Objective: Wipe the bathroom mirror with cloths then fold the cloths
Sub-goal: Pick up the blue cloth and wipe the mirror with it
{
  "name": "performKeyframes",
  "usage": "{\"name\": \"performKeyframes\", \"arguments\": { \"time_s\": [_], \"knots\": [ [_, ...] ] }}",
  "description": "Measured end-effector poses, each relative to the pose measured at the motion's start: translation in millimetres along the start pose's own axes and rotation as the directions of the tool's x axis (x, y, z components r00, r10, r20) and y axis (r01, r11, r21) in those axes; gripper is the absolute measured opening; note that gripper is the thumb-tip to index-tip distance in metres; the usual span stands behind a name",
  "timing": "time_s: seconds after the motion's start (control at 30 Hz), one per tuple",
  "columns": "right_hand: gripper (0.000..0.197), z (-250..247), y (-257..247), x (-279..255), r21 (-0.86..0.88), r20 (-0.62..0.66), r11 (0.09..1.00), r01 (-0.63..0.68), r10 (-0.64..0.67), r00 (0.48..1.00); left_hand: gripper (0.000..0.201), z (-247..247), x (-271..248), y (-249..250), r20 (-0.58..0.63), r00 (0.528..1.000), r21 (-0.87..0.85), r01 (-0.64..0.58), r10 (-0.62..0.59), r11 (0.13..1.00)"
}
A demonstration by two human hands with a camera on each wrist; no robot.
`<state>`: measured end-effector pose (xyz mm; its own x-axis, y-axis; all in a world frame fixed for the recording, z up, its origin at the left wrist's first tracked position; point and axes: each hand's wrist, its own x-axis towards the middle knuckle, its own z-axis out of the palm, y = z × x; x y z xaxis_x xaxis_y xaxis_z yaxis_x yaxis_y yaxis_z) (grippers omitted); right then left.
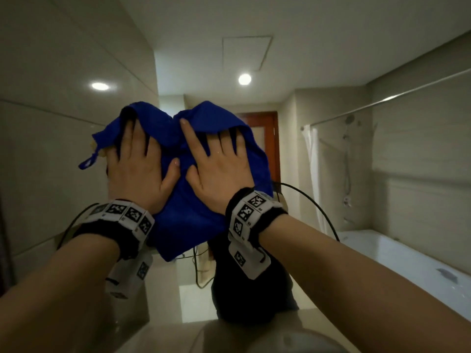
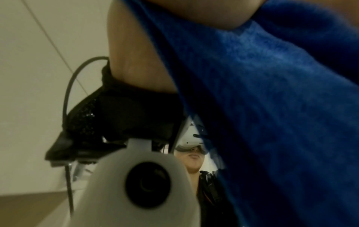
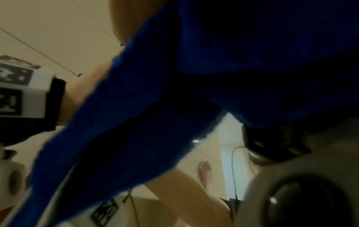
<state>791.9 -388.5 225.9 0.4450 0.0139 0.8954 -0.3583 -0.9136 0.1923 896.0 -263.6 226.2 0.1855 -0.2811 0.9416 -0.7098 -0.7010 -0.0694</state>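
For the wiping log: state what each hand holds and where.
Neither grips: left hand and right hand press flat on the blue cloth against the mirror.

Blue cloth [image 1: 183, 207]: soft, matt, fuzzy nap. Mirror [image 1: 382, 161]: smooth, glossy glass. Wrist bands [image 1: 254, 212]: black fabric, matt white plastic tags. Shower rail [image 1: 387, 98]: shiny metal.

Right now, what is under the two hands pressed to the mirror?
Under the left hand and right hand lies a blue cloth, spread on the mirror. A yellowish bit peeks out at its left edge; a second cloth cannot be confirmed. The glass behind is covered.
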Motion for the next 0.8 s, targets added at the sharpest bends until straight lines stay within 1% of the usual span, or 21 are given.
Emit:
{"name": "performKeyframes", "arguments": {
  "time_s": [0.13,0.2,0.27,0.33,0.4,0.43,0.47,0.5,0.57,0.63,0.7,0.8],
  "knots": [
    [0.071,9,-63,32,-0.005,-0.014,1.000,0.000,0.000,1.000,0.071,-11,9,-62,-0.009,1.000,0.027,-0.006,0.006,1.000],
    [0.070,9,-83,48,0.000,-0.010,1.000,0.007,-0.007,1.000,0.072,-17,18,-89,-0.032,0.999,0.036,-0.026,0.027,0.999],
    [0.069,11,-108,69,-0.005,-0.020,0.999,0.034,-0.034,0.999,0.072,-24,26,-120,-0.045,0.999,0.054,-0.021,0.024,0.998],
    [0.069,12,-133,94,0.004,-0.023,0.997,0.075,-0.075,0.997,0.069,-30,34,-150,-0.078,0.996,0.097,0.054,-0.047,0.994],
    [0.069,12,-157,120,0.016,-0.011,0.992,0.121,-0.121,0.993,0.067,-41,43,-179,-0.068,0.980,0.118,0.196,-0.189,0.974],
    [0.069,11,-168,132,0.019,-0.005,0.990,0.143,-0.143,0.990,0.067,-46,48,-191,-0.059,0.970,0.125,0.243,-0.238,0.962],
    [0.068,12,-181,145,0.024,-0.010,0.985,0.170,-0.170,0.985,0.066,-53,51,-202,-0.048,0.967,0.153,0.255,-0.251,0.955],
    [0.066,13,-190,154,0.023,-0.014,0.981,0.192,-0.192,0.981,0.063,-53,53,-207,-0.040,0.968,0.178,0.249,-0.246,0.952],
    [0.063,13,-206,169,0.027,-0.047,0.973,0.231,-0.229,0.972,0.053,-51,56,-214,-0.067,0.969,0.243,0.248,-0.238,0.938],
    [0.062,13,-212,179,0.020,-0.084,0.966,0.256,-0.254,0.964,0.045,-51,59,-214,-0.118,0.958,0.227,0.281,-0.260,0.932],
    [0.062,13,-211,185,0.006,-0.091,0.957,0.289,-0.287,0.954,0.044,-51,60,-214,-0.139,0.957,0.240,0.283,-0.256,0.929],
    [0.062,11,-208,193,-0.011,-0.089,0.951,0.310,-0.310,0.947,0.046,-48,66,-220,-0.129,0.964,0.279,0.261,-0.233,0.924]
  ]
}}
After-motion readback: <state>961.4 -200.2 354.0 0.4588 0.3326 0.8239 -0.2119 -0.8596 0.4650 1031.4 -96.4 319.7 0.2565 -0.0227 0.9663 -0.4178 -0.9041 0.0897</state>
